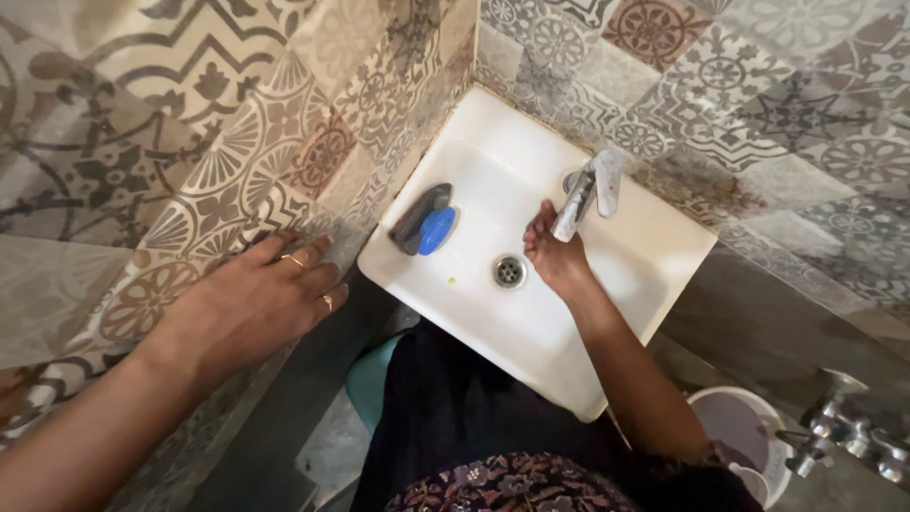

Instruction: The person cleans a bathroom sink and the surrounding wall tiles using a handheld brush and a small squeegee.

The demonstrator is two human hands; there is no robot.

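My left hand (pixel 256 294) rests flat against the patterned tiled wall (pixel 190 142), fingers spread, with rings on two fingers; it holds nothing. My right hand (pixel 553 256) reaches into the white corner sink (pixel 654 256), its fingers cupped just below the spout of the metal tap (pixel 588 192). Whether water is running I cannot tell. A round drain (pixel 510 271) lies just left of that hand. A blue soap bar (pixel 436 230) sits next to a dark grey object (pixel 417 216) on the sink's left ledge.
Patterned tiles cover both walls meeting at the corner behind the sink. A white bucket (pixel 744 427) stands on the floor at the lower right, beside a metal wall tap (pixel 839 431). A teal object (pixel 374 379) shows under the sink.
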